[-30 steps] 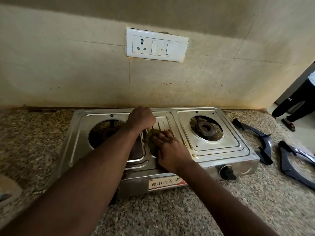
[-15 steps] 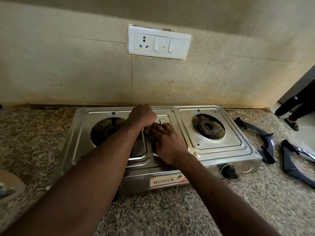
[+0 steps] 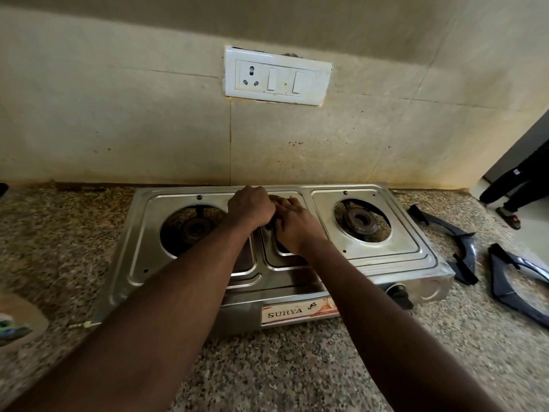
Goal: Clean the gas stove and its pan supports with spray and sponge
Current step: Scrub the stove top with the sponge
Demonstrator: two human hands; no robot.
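Observation:
A steel two-burner gas stove (image 3: 383, 254) sits on the speckled counter against the wall, its pan supports off. Both my hands meet on the stove's middle panel, near its back edge. My left hand (image 3: 251, 208) is curled into a fist there, with nothing visible in it. Right beside it, my right hand (image 3: 292, 226) holds a sponge (image 3: 276, 200) down on the steel; only a sliver of the sponge shows between the hands. Two dark pan supports (image 3: 448, 233) (image 3: 517, 281) lie on the counter right of the stove. No spray bottle is in view.
A white socket and switch plate (image 3: 277, 75) is on the stained wall above the stove. A black knob (image 3: 399, 294) sticks out of the stove's front. A pale dish (image 3: 17, 319) sits at the left edge. Another person's legs (image 3: 517, 185) stand in the doorway at right.
Both hands have slid away from me along the middle panel toward the stove's back edge. The sponge, plainly green under the right fingers before, is now almost hidden.

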